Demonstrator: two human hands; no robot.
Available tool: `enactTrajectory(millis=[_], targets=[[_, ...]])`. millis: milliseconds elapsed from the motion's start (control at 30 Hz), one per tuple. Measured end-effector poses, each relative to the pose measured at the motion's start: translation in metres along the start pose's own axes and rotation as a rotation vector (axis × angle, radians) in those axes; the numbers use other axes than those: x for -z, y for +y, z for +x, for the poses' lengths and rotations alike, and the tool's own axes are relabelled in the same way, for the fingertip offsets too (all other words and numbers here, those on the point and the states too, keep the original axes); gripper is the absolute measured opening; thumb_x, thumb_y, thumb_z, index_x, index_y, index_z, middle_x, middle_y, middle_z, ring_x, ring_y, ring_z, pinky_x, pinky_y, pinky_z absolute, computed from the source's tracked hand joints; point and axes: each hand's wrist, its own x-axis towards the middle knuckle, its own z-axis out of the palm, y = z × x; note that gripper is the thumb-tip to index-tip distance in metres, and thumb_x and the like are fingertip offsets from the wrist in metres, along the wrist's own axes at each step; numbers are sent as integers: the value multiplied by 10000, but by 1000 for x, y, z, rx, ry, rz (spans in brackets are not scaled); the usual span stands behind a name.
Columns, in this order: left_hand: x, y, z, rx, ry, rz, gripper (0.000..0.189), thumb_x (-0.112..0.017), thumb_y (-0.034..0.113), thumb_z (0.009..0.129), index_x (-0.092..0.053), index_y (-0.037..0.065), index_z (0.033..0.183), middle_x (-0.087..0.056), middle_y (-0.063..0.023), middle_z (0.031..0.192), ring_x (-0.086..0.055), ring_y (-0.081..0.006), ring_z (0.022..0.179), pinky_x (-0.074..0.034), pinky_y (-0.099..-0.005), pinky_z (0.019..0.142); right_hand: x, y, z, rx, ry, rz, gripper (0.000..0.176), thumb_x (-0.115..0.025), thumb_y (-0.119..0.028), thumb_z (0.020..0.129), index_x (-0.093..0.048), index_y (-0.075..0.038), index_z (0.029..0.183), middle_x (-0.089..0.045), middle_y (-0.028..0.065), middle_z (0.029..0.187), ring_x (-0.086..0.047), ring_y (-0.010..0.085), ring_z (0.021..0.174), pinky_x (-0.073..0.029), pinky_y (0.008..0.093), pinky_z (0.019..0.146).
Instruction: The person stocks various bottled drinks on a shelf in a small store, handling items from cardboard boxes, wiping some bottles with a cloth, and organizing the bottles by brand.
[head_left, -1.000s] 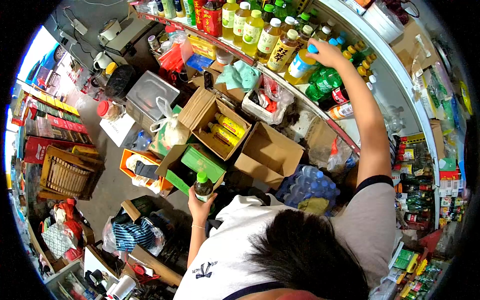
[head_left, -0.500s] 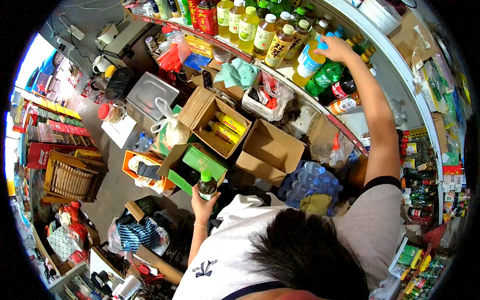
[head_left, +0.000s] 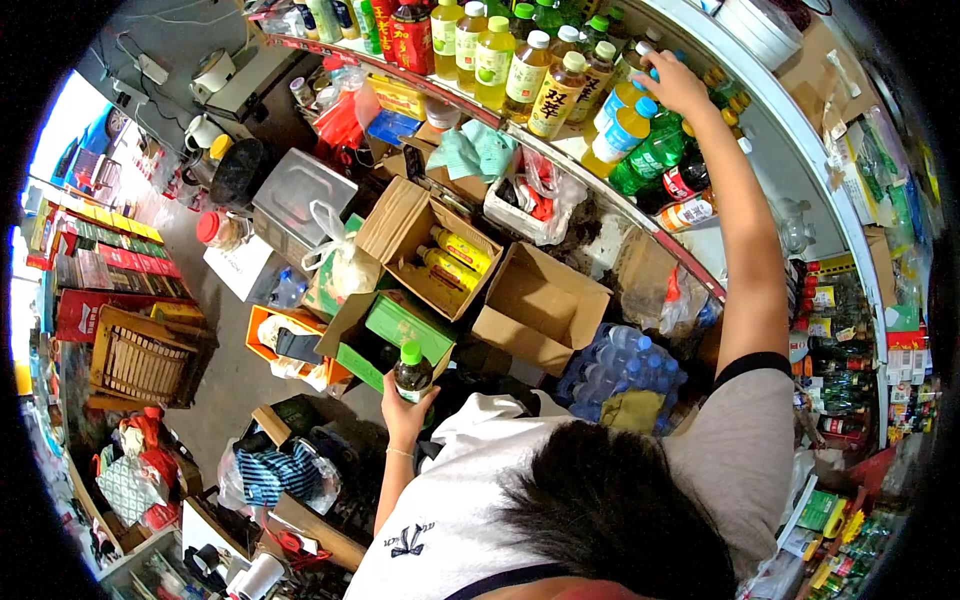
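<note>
My left hand (head_left: 405,412) is wrapped around a small dark bottle with a green cap (head_left: 412,372), held upright in front of an open green carton (head_left: 405,330). My right hand (head_left: 676,82) reaches over the drinks shelf, its fingers closed at the blue cap of a yellow drink bottle (head_left: 613,102); the hand partly hides the cap. Beside it stands another blue-capped yellow drink bottle (head_left: 620,138) with a blue and white label. Just to the right are a green soda bottle (head_left: 648,160) and a dark cola bottle (head_left: 684,178).
Several yellow tea bottles (head_left: 528,72) line the shelf (head_left: 590,180). Below it stand a box with yellow cans (head_left: 400,225), an open cardboard box (head_left: 545,300) and shrink-wrapped water bottles (head_left: 625,370). A wooden stool (head_left: 140,350) and bags lie on the left.
My right hand has shifted slightly up and back on the shelf. Two blue-capped bottles now show where one was plainly visible. My left hand still holds the dark bottle.
</note>
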Motion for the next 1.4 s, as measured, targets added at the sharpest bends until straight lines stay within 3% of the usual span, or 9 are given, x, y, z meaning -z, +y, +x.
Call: enactTrajectory(millis=[167,667,767,933,1000,1067,1100,1200,1400], targets=[[-2,-11,-5,-41,31,15,616,-766,177,578,-411,7,1052,-560,-147,963,-557,-252,890,-438,-333,747,-46,20,32,76,-373,117,328,-597,-267,746,-556,-155,1051,-543,131,1061,-513,301,975,-423,421,811],[9,-9,-2,-52,102,41,619,-763,194,583,-409,3,1054,-561,-150,964,-561,-268,889,-448,-347,727,-24,18,29,69,-518,174,215,-621,-60,699,-594,-51,912,-540,106,1024,-476,262,1003,-392,375,857],[9,-10,1,-54,87,29,624,-764,202,582,-405,4,1053,-558,-155,959,-561,-280,880,-451,-352,722,-23,21,30,181,-420,149,252,-622,-94,707,-590,-56,954,-573,110,948,-558,239,855,-456,349,743],[10,-7,6,-9,59,20,620,-763,205,584,-403,5,1047,-557,-165,967,-559,-273,898,-453,-351,730,6,-2,42,-203,-506,281,346,-602,-205,735,-562,-60,1047,-609,84,744,-562,150,461,-470,278,458],[12,-5,6,0,49,26,622,-763,204,585,-402,4,1051,-558,-164,967,-558,-272,901,-452,-351,730,3,-6,48,-241,-481,185,410,-615,-243,735,-524,-75,1098,-599,120,895,-605,206,662,-494,329,579],[11,-11,8,15,38,7,630,-762,200,586,-399,2,1061,-560,-163,966,-558,-271,903,-451,-351,731,-40,14,68,45,-69,40,500,-635,-280,715,-468,-120,1159,-569,151,997,-583,269,829,-472,410,736],[12,-12,7,15,41,17,630,-762,192,584,-399,1,1062,-560,-162,968,-559,-269,903,-451,-349,733,-27,-6,65,-39,-219,143,600,-657,-283,687,-403,-130,1209,-514,168,1096,-490,317,1009,-398,419,865],[15,-8,7,20,52,-6,647,-766,157,574,-397,3,1082,-556,-158,982,-554,-265,913,-443,-345,751,-59,-14,70,3,-251,221,686,-688,-217,660,-335,-186,1248,-484,179,1132,-459,342,1041,-378,405,883],[21,-21,8,67,43,-5,665,-761,147,578,-386,10,1109,-539,-148,1031,-537,-251,952,-433,-343,778,-69,-13,79,-69,-139,379,342,-662,-168,702,-464,-132,978,-534,159,1036,-510,323,960,-424,419,768]])
